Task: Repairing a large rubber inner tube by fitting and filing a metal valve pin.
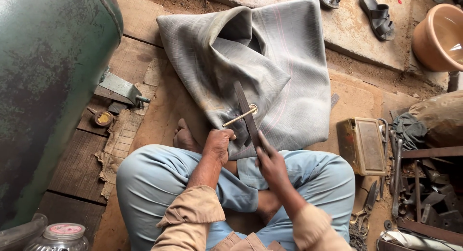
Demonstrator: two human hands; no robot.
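1 head-mounted camera looks steeply down, close above the crossed legs, facing forward across the wooden plank floor.

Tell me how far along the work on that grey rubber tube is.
Done: the folded grey rubber inner tube lies spread on the floor. In hand: the left hand grips its brass valve stem while the right hand holds a dark flat file across it. Left: the scissors lie untouched.

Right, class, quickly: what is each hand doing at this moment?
Left hand: closed around the brass valve stem of the grey inner tube.
Right hand: closed on the dark flat file.
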